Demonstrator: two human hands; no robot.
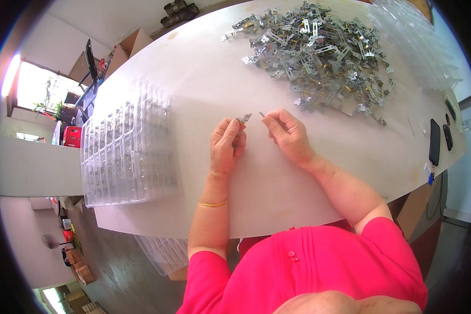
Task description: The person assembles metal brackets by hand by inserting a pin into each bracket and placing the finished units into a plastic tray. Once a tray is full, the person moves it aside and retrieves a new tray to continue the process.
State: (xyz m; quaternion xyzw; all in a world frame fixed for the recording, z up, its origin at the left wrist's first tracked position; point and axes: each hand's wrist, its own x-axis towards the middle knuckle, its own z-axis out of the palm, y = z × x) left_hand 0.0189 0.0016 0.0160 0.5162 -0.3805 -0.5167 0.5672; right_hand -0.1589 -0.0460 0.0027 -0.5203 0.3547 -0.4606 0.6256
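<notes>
My left hand (227,146) is closed around a small grey metal bracket (244,119), whose end sticks out past the thumb and fingertips. A short distance to its right, my right hand (289,137) pinches a thin, dark, pin-like piece (262,114) between thumb and forefinger. The two hands are apart, above the middle of the white table (277,199). Too little of the pin-like piece shows to tell its exact kind. Beyond my hands lies a big heap of metal brackets (319,63), some with brass-coloured bits.
On the left stands a stack of clear plastic compartment trays (131,146) with small metal parts in it. More clear trays (416,44) lie at the far right. A black phone (434,142) and small dark items rest by the right edge. Another tray (162,254) shows below the table edge.
</notes>
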